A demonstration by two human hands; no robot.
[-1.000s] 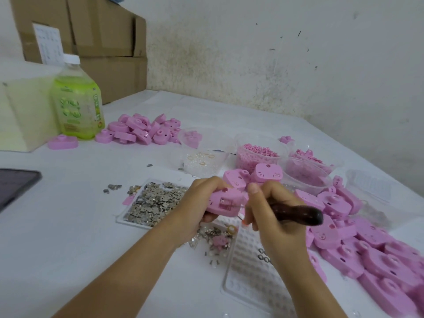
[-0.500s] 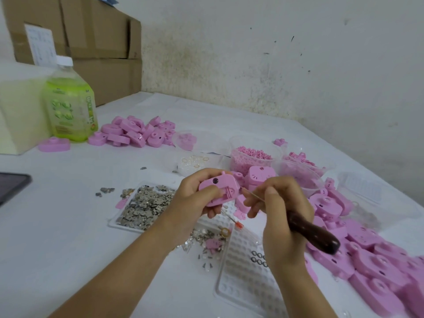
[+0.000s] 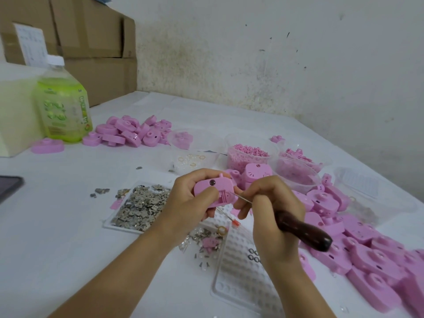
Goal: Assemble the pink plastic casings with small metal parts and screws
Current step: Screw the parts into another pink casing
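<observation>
White table (image 3: 57,226): casing heap (image 3: 367,244) (pink) beside dimpled tray (image 3: 241,285).

Dark device (image 3: 9,188) cropped left, casings (image 3: 378,269) cropped right

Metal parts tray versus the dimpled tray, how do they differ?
The metal parts tray is heaped with grey pieces; the dimpled tray shows only a few dark rings. The metal parts tray lies farther off, the dimpled tray nearer the camera. Both are clear plastic.
</observation>
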